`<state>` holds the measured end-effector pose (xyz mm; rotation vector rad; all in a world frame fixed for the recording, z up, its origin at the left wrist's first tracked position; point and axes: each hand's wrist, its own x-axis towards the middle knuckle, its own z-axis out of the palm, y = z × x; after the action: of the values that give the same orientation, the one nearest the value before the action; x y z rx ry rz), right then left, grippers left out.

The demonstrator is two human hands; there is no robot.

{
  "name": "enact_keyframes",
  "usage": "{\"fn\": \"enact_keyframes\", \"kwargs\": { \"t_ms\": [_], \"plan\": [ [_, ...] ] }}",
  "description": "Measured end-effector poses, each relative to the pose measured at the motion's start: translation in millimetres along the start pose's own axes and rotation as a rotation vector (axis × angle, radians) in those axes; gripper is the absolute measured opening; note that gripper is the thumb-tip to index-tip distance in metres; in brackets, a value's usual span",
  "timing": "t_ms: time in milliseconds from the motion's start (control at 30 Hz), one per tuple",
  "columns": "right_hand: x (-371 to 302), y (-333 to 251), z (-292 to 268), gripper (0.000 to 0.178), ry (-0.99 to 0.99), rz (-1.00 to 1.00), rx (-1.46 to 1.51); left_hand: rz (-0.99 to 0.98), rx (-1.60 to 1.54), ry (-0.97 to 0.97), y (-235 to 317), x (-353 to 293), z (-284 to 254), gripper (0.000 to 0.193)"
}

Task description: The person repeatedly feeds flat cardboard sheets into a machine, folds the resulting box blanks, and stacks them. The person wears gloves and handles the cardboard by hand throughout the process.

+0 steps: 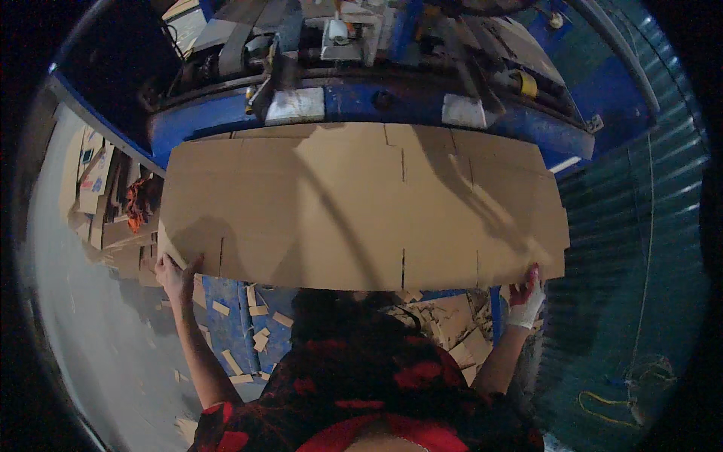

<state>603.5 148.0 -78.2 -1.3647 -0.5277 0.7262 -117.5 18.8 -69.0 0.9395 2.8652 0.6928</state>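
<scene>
A wide, flat cardboard sheet [354, 203] with slots cut into its edges spans the middle of the view. My bare left hand [178, 276] is closed on its near left corner, thumb on top. At the near right corner my right hand [527, 294], in a white glove with red on the fingers, grips the same edge. The fingers under the sheet are hidden. Along its far edge the cardboard meets the front of a blue machine [354, 102]; whether it rests on the machine's ledge I cannot tell.
Metal arms and a yellow roller [527, 85] sit on the machine. Stacked cardboard pieces [98, 188] with an orange-red cloth [138, 203] lie to the left. Cardboard scraps [260, 339] litter the area below the sheet. A green corrugated wall [640, 248] stands on the right.
</scene>
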Motion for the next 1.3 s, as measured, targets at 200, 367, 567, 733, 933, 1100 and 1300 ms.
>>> {"fn": "enact_keyframes", "kwargs": {
  "t_ms": [200, 367, 567, 733, 933, 1100, 1300],
  "plan": [
    [-20, -48, 30, 0.039, 0.095, -0.133, -0.165, -0.129, 0.116, 0.055, 11, 5, -4, 0.076],
    [-97, -85, 94, 0.047, -0.24, -0.456, -0.229, -0.275, -0.128, -0.101, 19, 9, -13, 0.095],
    [-152, -57, 168, 0.05, -1.188, -1.309, -1.198, -0.249, -0.319, 0.082, 21, -9, -6, 0.087],
    [-139, -66, 157, 0.06, -1.255, -1.386, -1.336, -0.482, -1.3, 0.2, 41, -55, -7, 0.06],
    [-106, -92, 124, 0.064, -1.307, -1.243, -1.247, -0.48, -1.85, -0.122, 87, -86, -37, 0.04],
    [-67, -86, 146, 0.064, -1.125, -1.441, -1.282, 0.175, -1.088, -0.243, 158, -92, -26, 0.052],
    [-29, -45, 206, 0.048, -0.863, -1.58, -1.233, 0.996, -0.417, -0.047, 243, -55, 39, 0.061]
  ]
}}
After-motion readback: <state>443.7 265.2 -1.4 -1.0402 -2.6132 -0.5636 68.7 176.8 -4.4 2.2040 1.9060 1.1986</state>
